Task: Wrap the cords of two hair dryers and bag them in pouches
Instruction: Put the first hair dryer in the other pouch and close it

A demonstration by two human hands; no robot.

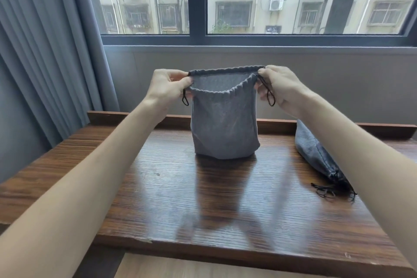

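Note:
A grey drawstring pouch [224, 124] stands upright on the wooden table [158, 198], its bottom bulging and its mouth held wide. My left hand [168, 88] pinches the left end of the rim, and my right hand [282, 88] pinches the right end. A black drawstring loop hangs from each side. What is inside the pouch is hidden. A second grey pouch [316, 153] lies on its side at the right, partly behind my right forearm, its mouth cinched with black cords [331, 192] trailing onto the table. No hair dryer is visible.
The table has a raised back ledge [135, 117] against the wall below a window. A grey curtain [49, 52] hangs at the left. The table's front edge is near the bottom of the view.

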